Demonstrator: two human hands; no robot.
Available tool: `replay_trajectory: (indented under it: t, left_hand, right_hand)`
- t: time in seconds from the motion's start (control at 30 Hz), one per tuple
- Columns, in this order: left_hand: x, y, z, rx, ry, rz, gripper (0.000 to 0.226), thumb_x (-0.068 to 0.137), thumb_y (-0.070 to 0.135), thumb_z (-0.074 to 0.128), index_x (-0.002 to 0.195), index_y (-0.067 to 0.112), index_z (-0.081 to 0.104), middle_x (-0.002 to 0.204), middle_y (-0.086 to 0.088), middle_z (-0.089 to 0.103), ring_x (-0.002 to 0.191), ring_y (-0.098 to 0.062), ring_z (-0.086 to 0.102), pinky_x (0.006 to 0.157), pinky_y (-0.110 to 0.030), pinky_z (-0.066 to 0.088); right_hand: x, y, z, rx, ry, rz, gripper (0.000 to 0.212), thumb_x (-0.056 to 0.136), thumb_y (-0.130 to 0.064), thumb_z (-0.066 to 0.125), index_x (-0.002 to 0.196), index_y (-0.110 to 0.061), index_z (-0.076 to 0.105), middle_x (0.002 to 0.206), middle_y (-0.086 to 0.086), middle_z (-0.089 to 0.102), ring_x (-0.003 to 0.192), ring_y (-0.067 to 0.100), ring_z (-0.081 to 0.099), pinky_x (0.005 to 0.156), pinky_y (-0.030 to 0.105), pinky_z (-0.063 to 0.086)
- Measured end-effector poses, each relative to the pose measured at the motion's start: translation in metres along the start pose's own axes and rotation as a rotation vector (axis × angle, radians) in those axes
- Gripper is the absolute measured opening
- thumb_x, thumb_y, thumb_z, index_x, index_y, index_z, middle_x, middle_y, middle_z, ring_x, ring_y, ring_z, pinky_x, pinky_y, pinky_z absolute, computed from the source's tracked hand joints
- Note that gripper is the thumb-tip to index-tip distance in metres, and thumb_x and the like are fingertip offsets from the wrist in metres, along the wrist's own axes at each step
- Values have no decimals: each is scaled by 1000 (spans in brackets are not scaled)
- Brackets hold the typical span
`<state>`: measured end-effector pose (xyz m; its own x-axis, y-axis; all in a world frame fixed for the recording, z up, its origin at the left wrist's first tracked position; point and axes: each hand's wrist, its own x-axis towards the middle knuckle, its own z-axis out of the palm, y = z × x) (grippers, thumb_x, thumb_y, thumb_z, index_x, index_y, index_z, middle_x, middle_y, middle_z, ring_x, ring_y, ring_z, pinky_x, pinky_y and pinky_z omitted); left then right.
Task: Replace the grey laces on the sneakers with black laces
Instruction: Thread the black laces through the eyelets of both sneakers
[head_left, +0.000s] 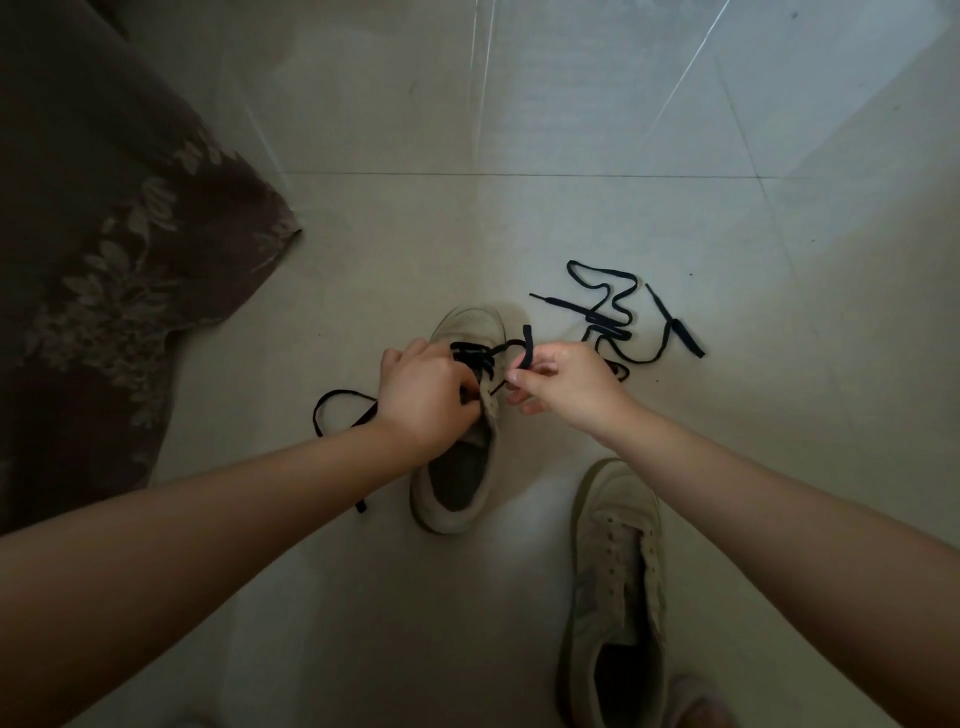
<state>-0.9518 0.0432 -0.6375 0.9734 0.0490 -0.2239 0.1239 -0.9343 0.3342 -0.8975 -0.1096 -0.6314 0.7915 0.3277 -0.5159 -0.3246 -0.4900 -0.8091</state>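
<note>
Unlaced sneaker (618, 577) nearest, eyelets bare. Farther sneaker (457, 488) half-threaded with black lace (483, 353): left hand (426, 395) grips its tongue area, right hand (566, 384) pinches lace end. Spare black lace (613, 312) on floor tiles (519, 234) beyond.

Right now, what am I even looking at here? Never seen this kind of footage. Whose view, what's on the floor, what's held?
It is one wide-angle picture from a camera worn on a person's head, looking down at their own bare arms; there is no robot.

On the pale tiled floor stand two worn beige sneakers. The farther sneaker is being threaded with a flat black lace. The left hand grips that lace at the eyelets; the right hand pinches the lace's other end, holding it up.

The nearer sneaker shows bare eyelets. A second loose black lace lies on the floor beyond the hands. A brown floral cloth lies at the left.
</note>
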Motion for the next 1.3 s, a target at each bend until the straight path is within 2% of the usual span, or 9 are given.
replay_trajectory:
  t: [0.2, 0.37, 0.5, 0.67, 0.83, 0.97, 1.03, 1.13, 1.3]
  left_hand:
    - [0, 2, 9, -77, -49, -59, 25, 89, 37, 55, 108, 30, 68, 111, -1, 59, 109, -23, 46, 79, -31, 25]
    - [-1, 0, 10, -160, -39, -92, 26, 89, 36, 57, 111, 29, 69, 105, -3, 62, 106, -25, 49, 82, -31, 32]
    - [-2, 1, 13, -202, -26, -106, 25, 89, 35, 56, 108, 27, 70, 101, -5, 61, 104, -26, 50, 81, -32, 34]
    - [-4, 0, 17, -230, -4, -84, 22, 89, 34, 58, 105, 26, 71, 97, -6, 61, 100, -27, 51, 78, -31, 36]
    - [-5, 2, 20, -252, -11, -83, 23, 89, 34, 59, 106, 26, 71, 98, -5, 61, 100, -25, 51, 75, -30, 32]
    - [-5, 2, 22, -236, -21, -80, 24, 90, 36, 57, 108, 28, 71, 98, -5, 60, 100, -25, 51, 73, -28, 29]
    - [-4, 2, 24, -232, -30, -80, 24, 90, 36, 56, 109, 29, 70, 100, -5, 60, 101, -25, 51, 74, -29, 32]
    - [-4, 2, 26, -246, -29, -88, 24, 90, 35, 57, 109, 29, 70, 101, -5, 61, 102, -26, 53, 79, -31, 36]
    - [-6, 2, 27, -272, 7, -71, 22, 89, 37, 59, 106, 31, 70, 91, -2, 60, 94, -24, 54, 75, -31, 38]
  right_hand:
    - [3, -1, 4, 33, 29, 0, 5, 88, -2, 62, 89, -6, 64, 79, 8, 66, 68, 14, 65, 59, 19, 56]
    - [2, 0, 6, 58, 50, 6, 13, 87, -1, 63, 79, -12, 62, 77, 9, 66, 67, 15, 66, 59, 20, 56]
    - [2, 0, 6, 13, 13, 18, 12, 87, -2, 64, 79, -11, 64, 75, 8, 67, 67, 14, 67, 62, 20, 56]
    - [2, 1, 2, -69, -23, 12, 6, 88, -6, 63, 92, -5, 67, 84, 11, 69, 75, 17, 68, 72, 26, 58]
    - [3, 3, 0, -153, -46, 5, 6, 89, -8, 62, 90, -7, 67, 81, 7, 68, 74, 13, 66, 71, 24, 56]
    - [3, 1, -5, -192, -133, -37, 12, 89, -8, 61, 78, -14, 64, 74, 4, 67, 75, 16, 66, 80, 34, 58]
    - [2, 1, -7, -225, -152, -60, 10, 87, -9, 62, 78, -9, 65, 74, 11, 67, 74, 18, 65, 81, 41, 57]
    - [0, 2, -5, -304, -145, -98, 14, 83, -12, 63, 80, 1, 65, 82, 22, 67, 75, 33, 65, 81, 49, 55]
    - [-2, 10, -3, -258, -18, -90, 9, 86, -10, 63, 88, -4, 69, 84, 15, 71, 83, 27, 69, 82, 45, 56]
